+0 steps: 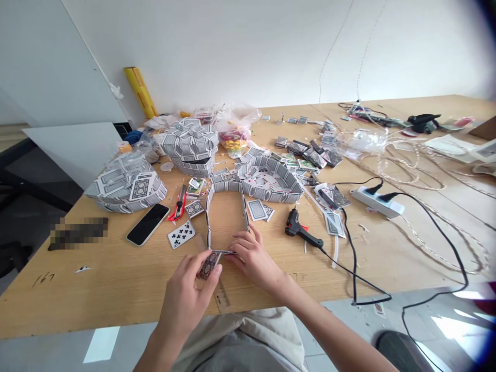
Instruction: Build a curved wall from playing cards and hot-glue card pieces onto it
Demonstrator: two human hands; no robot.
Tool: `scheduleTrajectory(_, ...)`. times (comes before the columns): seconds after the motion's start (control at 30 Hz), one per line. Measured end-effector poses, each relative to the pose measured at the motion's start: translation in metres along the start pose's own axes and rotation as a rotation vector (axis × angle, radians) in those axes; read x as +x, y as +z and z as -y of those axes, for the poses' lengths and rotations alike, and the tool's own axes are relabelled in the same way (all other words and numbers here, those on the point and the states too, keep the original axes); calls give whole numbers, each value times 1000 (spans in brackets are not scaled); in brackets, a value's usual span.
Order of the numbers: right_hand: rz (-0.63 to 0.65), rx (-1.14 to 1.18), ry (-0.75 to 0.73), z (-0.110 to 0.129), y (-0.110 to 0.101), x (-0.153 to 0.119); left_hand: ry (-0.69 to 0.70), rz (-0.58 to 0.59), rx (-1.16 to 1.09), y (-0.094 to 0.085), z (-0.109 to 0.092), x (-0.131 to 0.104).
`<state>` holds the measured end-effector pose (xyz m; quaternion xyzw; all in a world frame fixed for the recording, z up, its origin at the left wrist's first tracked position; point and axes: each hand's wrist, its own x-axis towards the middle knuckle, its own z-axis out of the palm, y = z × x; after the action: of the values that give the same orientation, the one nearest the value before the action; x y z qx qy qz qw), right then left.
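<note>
An upright loop of joined playing cards stands on the table, its near edge between my hands. My left hand pinches a patterned card at the loop's near left corner. The fingers of my right hand close on the near right corner of the loop. To the left lie a ten-pip club card, a red cutter and a phone. A black glue gun rests to the right. Partly under my hands is a clear ruler.
Card-built shapes and a card-walled tray stand behind the loop, with another card shape at the left. A white power strip with black cables lies right. Card stacks and a yellow roll are farther back.
</note>
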<state>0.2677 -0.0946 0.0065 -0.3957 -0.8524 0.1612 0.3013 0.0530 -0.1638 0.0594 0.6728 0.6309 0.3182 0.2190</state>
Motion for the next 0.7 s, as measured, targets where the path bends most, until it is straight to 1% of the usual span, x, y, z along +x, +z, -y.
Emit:
scheduleTrajectory(0.1,2,9,3,0,0,0,98,-45,181,13,-5,-4)
scheduleTrajectory(0.2,2,13,2,0,0,-1,102,-38,278,21,-8,-5)
scheduleTrajectory(0.37,1,40,1,1,-1,-1,49,-28,386,22,-11,-3)
scheduleTrajectory(0.53,-14,55,5,2,0,0,-1,8,510,22,-13,-4)
scheduleTrajectory(0.7,-42,58,2,2,0,-2,14,4,532,27,-10,-8)
